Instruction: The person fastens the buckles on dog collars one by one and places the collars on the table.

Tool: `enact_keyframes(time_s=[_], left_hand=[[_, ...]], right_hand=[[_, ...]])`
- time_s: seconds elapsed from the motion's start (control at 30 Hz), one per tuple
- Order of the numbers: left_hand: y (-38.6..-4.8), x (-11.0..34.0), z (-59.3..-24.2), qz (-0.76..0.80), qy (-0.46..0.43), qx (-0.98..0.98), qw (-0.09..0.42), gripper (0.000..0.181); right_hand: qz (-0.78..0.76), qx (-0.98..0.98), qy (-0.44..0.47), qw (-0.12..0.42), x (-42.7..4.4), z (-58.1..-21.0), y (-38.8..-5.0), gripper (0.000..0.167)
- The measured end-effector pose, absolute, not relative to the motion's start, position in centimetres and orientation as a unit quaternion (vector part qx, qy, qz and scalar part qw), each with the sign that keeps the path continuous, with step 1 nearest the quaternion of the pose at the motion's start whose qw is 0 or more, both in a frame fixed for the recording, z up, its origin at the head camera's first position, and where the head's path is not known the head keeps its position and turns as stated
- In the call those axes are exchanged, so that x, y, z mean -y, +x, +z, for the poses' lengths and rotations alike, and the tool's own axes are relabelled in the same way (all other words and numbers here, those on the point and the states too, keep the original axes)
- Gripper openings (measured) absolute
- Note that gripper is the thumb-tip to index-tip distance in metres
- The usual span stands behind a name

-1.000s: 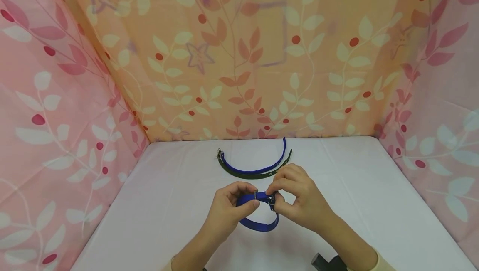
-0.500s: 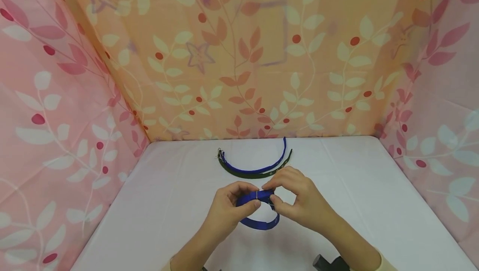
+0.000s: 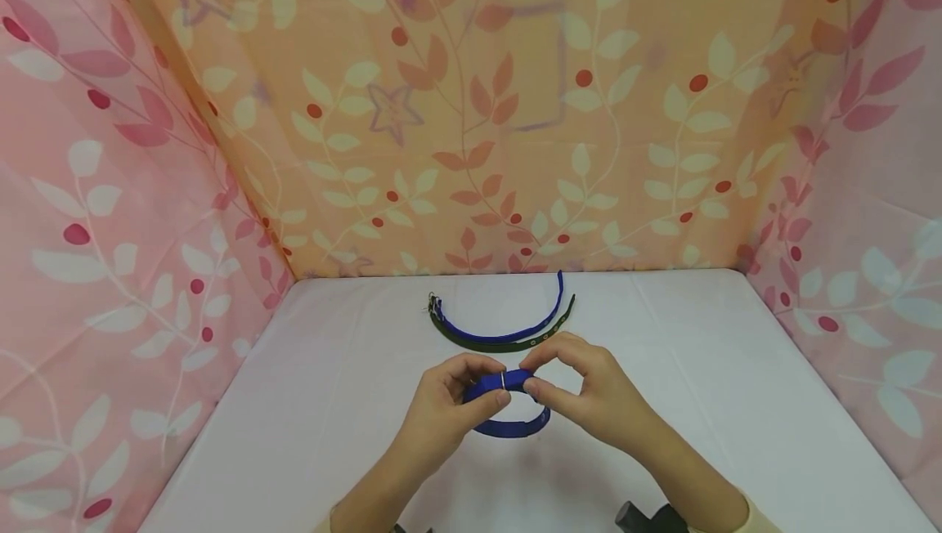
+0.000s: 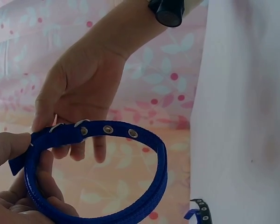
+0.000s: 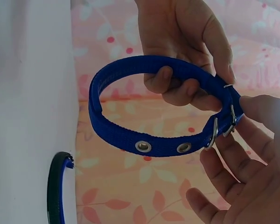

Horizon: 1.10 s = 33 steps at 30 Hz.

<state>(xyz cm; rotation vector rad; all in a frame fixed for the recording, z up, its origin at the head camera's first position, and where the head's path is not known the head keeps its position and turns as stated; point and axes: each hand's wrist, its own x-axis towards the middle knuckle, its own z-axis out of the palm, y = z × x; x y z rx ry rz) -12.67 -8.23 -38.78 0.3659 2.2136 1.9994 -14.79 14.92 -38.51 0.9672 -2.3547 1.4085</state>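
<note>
A blue strap, closed into a loop, is held in the air above the table by both hands. My left hand pinches its upper side between thumb and fingers, beside a thin metal loop. On the right, my right hand pinches the band between thumb and index finger near the buckle. In the right wrist view the blue strap shows metal eyelets, a silver ring and a buckle by the right fingertips. The left wrist view shows eyelets along the blue strap too.
Behind the hands, a second blue strap and a dark green strap lie curved side by side on the white table. A black object is at the front edge. Patterned cloth surrounds the table.
The loop has turned and risen slightly between the hands, and its buckle has gone out of sight in the head view. My right fingers have shifted along the band.
</note>
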Motion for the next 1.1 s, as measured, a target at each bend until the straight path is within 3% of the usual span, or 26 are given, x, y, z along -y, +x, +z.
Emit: enact_keyframes(time_s=[0.2, 0.43, 0.6, 0.8, 1.1], left_hand=[[-12.6, 8.3, -38.7, 0.674, 0.131, -0.723, 0.075, 0.029], [-12.7, 9.0, -38.3, 0.716, 0.136, -0.683, 0.052, 0.031], [-12.9, 9.5, -38.2, 0.732, 0.144, -0.665, 0.026, 0.031], [-13.1, 9.7, -38.2, 0.747, 0.158, -0.646, -0.009, 0.031], [-13.5, 10.9, -37.6, 0.727, 0.222, -0.648, -0.05, 0.024]], right_hand=[[0.485, 0.801, 0.338, 0.093, -15.0, -38.3, -14.9, 0.022], [0.451, 0.834, 0.314, 0.055, -16.1, -37.9, -15.2, 0.041], [0.42, 0.848, 0.322, 0.038, -16.8, -37.7, -15.5, 0.028], [0.439, 0.831, 0.33, 0.088, -16.8, -37.5, -15.7, 0.015], [0.456, 0.798, 0.351, 0.179, -16.8, -37.3, -15.7, 0.024]])
